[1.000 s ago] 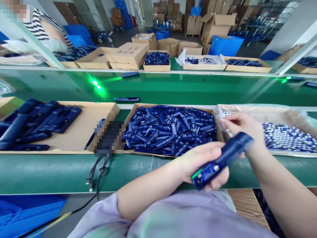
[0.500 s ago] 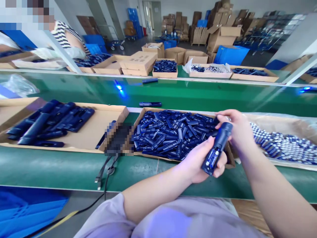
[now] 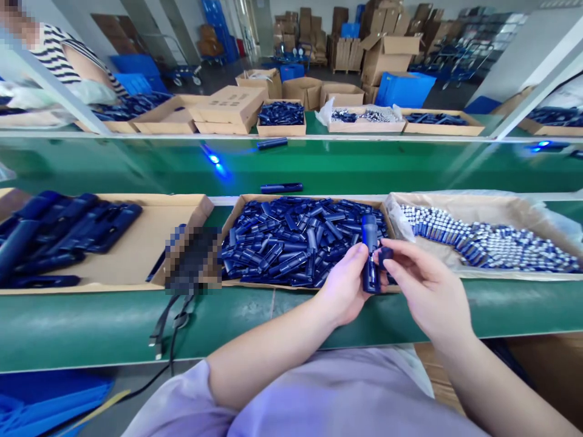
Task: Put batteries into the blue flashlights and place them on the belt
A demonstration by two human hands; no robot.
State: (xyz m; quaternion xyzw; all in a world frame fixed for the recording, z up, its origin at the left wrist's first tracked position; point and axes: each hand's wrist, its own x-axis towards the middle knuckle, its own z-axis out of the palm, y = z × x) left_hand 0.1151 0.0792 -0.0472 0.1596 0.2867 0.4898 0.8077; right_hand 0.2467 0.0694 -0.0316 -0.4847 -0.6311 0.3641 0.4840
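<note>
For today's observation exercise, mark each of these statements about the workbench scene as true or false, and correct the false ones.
1. The left hand holds a dark blue cylindrical device upright. True.
2. The right hand rests flat on the belt. False: it is raised beside the device, pinching a small dark piece.
3. The middle cardboard box holds a heap of small blue parts. True.
4. The box with the plastic liner on the right holds only large blue housings. False: it holds rows of small silver-and-blue cylinders.
</note>
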